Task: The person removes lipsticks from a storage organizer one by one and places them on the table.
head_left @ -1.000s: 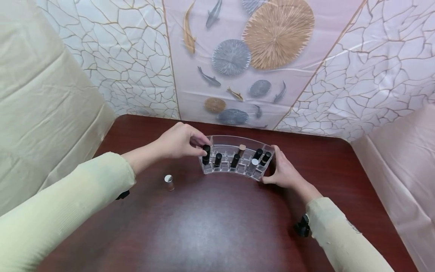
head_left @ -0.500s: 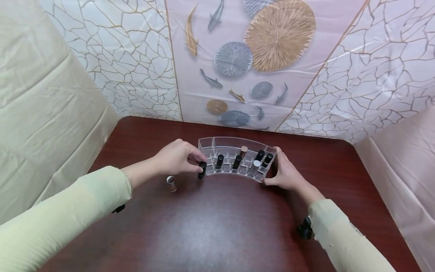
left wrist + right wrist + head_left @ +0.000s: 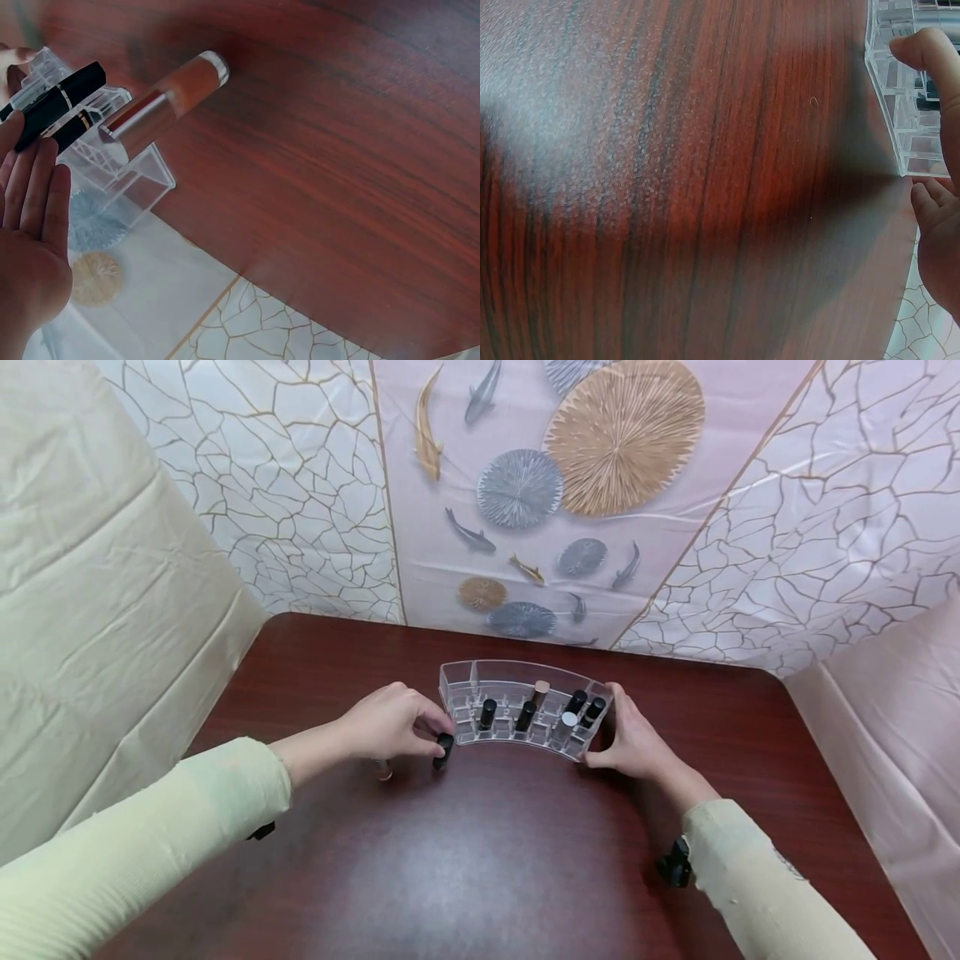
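We see a person's left hand (image 3: 396,722) pinching a black tube (image 3: 443,751) between thumb and fingers, so that grip is firmly on the tube. The tube is just outside the left end of a clear organizer (image 3: 504,724), low over the dark red-brown table (image 3: 480,843); we cannot tell whether its lower end touches the wood. In the left wrist view we make out a silver ring around the tube.

At the other end of the organizer, we see the right hand (image 3: 633,739) gripping the plastic, its thumb at the front corner and its fingers around the outer side. The organizer is curved and tiered, and in it we count six tubes: two black ones (image 3: 487,714) (image 3: 526,717) toward the left and middle, a brown-capped one (image 3: 540,693) behind the second, a silver-topped one (image 3: 566,728) near the front right, and two more black ones (image 3: 576,702) (image 3: 594,712) close to the right hand.

Near the left hand, and partly hidden by it in the head view, we find a brownish tube (image 3: 165,105) standing on the table. Behind the table we see a pale cloth (image 3: 420,543) printed with fish and round leaf shapes
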A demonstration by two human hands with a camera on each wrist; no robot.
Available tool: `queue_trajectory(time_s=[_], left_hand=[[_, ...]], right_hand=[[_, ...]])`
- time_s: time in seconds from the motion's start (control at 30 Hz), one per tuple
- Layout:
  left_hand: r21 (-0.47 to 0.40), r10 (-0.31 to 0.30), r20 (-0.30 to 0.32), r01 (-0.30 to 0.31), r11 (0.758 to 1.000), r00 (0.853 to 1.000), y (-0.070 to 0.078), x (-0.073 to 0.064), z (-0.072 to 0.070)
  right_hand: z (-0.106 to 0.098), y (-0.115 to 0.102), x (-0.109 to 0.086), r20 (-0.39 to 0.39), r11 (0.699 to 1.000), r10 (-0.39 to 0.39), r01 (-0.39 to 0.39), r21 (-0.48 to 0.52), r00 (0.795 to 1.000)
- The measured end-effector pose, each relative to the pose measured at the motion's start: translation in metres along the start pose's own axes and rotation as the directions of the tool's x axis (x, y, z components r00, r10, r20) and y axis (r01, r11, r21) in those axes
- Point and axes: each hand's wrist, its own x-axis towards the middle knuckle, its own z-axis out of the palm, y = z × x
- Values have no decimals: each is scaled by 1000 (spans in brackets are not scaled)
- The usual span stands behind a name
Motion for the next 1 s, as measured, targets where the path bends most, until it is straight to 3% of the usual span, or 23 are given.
queue_trajectory(time_s=[0.7, 1.0], left_hand=[[34, -15, 65, 13, 999, 998, -11, -12, 12], [53, -38, 89, 34, 998, 995, -12, -14, 9]], right_hand=[[0, -1, 1, -15, 1000, -21, 21, 21, 1000], [0, -2, 1, -11, 999, -20, 20, 25, 1000]])
